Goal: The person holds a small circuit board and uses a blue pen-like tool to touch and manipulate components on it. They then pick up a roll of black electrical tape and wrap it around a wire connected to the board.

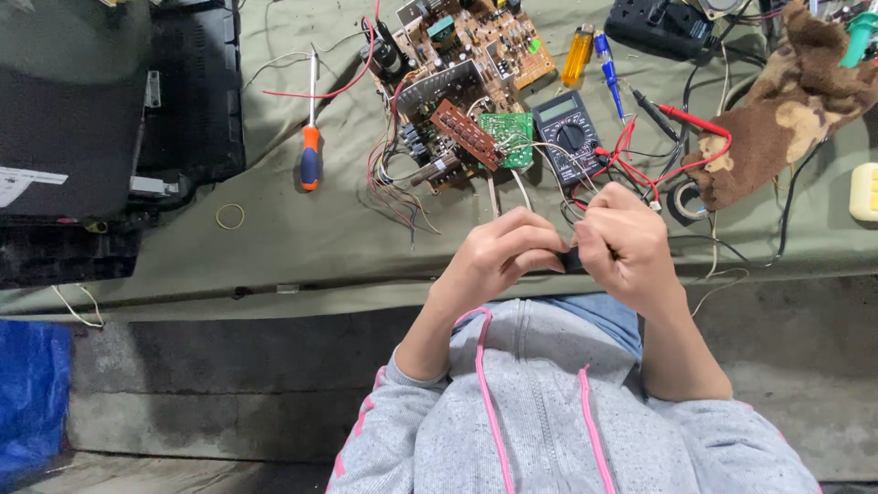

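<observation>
My left hand (501,252) and my right hand (622,242) meet over the front edge of the green cloth, both pinching a small black part (569,262) between their fingertips. What the part is stays hidden by my fingers. Thin white and grey wires run from my hands up to a small green circuit board (508,137). Just beyond my right hand lies a black multimeter (569,135) with red and black probe leads (681,117).
A large brown circuit board (462,64) lies at top centre. An orange-handled screwdriver (311,146) and a rubber band (230,216) lie left of it. A black device casing (82,137) fills the far left. A yellow lighter (577,55), blue tester screwdriver (608,73), tape roll (684,199) and brown cloth (786,110) lie right.
</observation>
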